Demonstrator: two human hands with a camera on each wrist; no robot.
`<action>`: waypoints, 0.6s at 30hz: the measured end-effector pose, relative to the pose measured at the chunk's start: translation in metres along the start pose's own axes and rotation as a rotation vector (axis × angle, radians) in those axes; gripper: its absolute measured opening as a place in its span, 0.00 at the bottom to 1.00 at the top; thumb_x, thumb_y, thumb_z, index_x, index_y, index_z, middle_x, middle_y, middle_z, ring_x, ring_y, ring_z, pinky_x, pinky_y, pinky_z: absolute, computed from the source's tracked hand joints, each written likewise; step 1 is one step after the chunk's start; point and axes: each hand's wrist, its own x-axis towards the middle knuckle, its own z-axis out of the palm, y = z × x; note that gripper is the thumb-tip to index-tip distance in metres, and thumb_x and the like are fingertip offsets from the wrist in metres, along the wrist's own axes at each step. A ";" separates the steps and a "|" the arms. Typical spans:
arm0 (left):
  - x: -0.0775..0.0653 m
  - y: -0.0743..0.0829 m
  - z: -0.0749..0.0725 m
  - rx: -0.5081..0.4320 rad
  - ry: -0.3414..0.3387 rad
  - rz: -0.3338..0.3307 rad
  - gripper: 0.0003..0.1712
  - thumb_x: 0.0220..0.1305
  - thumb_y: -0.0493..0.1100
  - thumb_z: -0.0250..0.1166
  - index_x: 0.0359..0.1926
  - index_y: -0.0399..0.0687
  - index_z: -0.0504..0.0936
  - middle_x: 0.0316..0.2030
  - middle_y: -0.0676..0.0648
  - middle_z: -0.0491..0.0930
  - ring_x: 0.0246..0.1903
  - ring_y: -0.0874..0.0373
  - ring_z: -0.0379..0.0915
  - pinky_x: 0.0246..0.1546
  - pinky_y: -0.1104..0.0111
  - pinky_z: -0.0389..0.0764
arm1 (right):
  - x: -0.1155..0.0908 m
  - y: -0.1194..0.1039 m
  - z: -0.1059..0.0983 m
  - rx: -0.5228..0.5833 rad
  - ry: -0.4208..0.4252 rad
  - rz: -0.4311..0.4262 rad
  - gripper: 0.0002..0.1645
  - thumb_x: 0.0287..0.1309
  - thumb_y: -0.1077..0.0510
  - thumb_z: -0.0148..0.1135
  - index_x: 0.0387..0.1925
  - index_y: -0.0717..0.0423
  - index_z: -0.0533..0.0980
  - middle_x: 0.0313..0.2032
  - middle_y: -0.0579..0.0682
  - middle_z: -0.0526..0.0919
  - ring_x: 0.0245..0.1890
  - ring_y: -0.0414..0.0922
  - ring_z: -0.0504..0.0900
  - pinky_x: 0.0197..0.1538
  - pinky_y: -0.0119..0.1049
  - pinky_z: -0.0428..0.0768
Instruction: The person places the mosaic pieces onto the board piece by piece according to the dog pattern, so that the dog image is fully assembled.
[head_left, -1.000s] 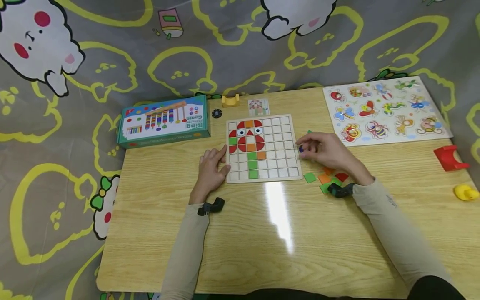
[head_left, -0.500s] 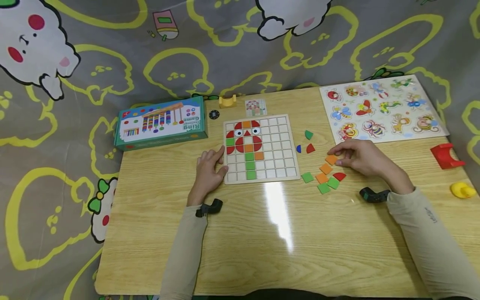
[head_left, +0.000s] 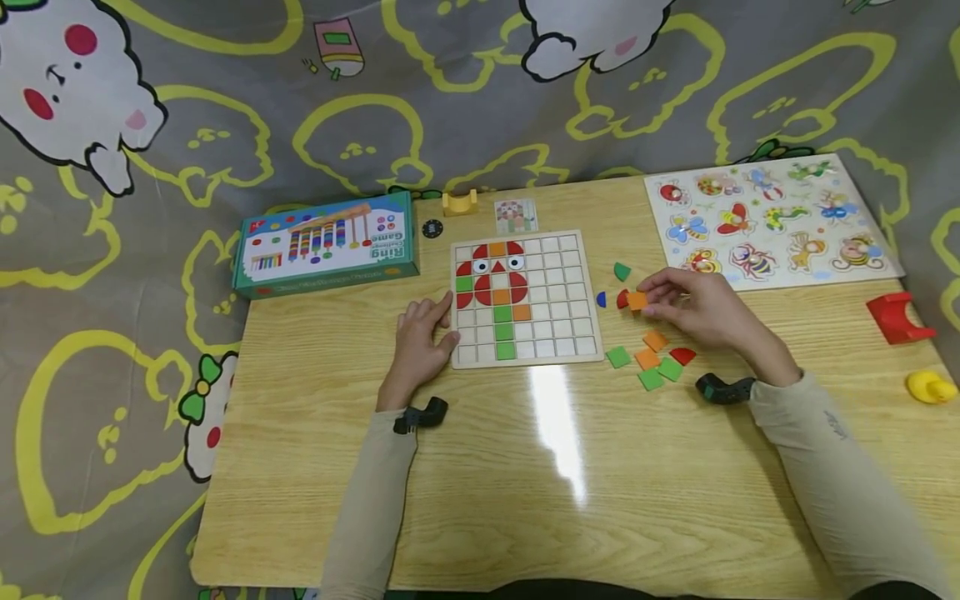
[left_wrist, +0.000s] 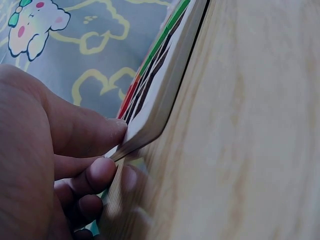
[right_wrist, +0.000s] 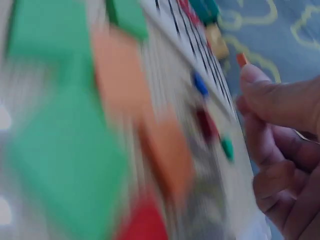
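On the table lies a wooden puzzle board (head_left: 554, 296) with a white grid, partly filled with red, green and orange tiles. My left hand (head_left: 422, 340) rests against the board's left edge, with thumb and index finger touching its rim in the left wrist view. Just right of the board, my right hand (head_left: 693, 307) pinches an orange square tile (head_left: 637, 301) between thumb and fingers, above the table. That tile partly covers a red quarter-round tile (head_left: 622, 298). Beside these lie a blue half-round tile (head_left: 602, 299) and a green quarter-round tile (head_left: 622, 272).
Loose orange and green squares (head_left: 651, 378) and a red tile (head_left: 682, 356) lie nearer me. Behind the board are a pattern card (head_left: 516, 216), a black disc (head_left: 432, 228) and a yellow block (head_left: 460, 202). A boxed game (head_left: 326, 246) stands left, an insect puzzle (head_left: 776, 221) right.
My right hand moved right from beside the blue tile to the orange squares, took one, and has come back left with it. My left hand stays at the board's edge.
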 end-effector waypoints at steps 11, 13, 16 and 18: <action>0.001 -0.002 0.001 0.003 -0.006 0.007 0.38 0.59 0.42 0.64 0.71 0.47 0.67 0.33 0.52 0.71 0.36 0.54 0.57 0.42 0.63 0.54 | 0.043 -0.059 0.071 0.193 -0.121 -0.139 0.15 0.53 0.56 0.74 0.43 0.51 0.82 0.32 0.43 0.83 0.31 0.40 0.80 0.32 0.30 0.75; 0.001 -0.003 0.001 -0.004 -0.005 0.011 0.38 0.59 0.42 0.64 0.71 0.47 0.67 0.33 0.52 0.71 0.36 0.54 0.57 0.42 0.63 0.54 | 0.048 -0.066 0.082 0.185 -0.147 -0.165 0.15 0.53 0.55 0.74 0.43 0.51 0.82 0.31 0.42 0.83 0.30 0.39 0.79 0.32 0.31 0.75; 0.001 -0.003 0.000 -0.011 -0.002 0.016 0.38 0.58 0.42 0.64 0.71 0.46 0.67 0.33 0.51 0.71 0.36 0.54 0.57 0.42 0.62 0.54 | 0.053 -0.074 0.095 0.113 -0.154 -0.203 0.16 0.53 0.52 0.74 0.43 0.50 0.82 0.30 0.40 0.83 0.27 0.36 0.78 0.31 0.31 0.75; 0.001 -0.004 -0.001 -0.005 -0.002 0.014 0.38 0.58 0.42 0.64 0.71 0.46 0.67 0.33 0.51 0.71 0.36 0.54 0.57 0.42 0.63 0.54 | 0.056 -0.077 0.100 0.064 -0.151 -0.221 0.16 0.53 0.50 0.74 0.42 0.50 0.82 0.30 0.39 0.83 0.26 0.35 0.77 0.31 0.32 0.74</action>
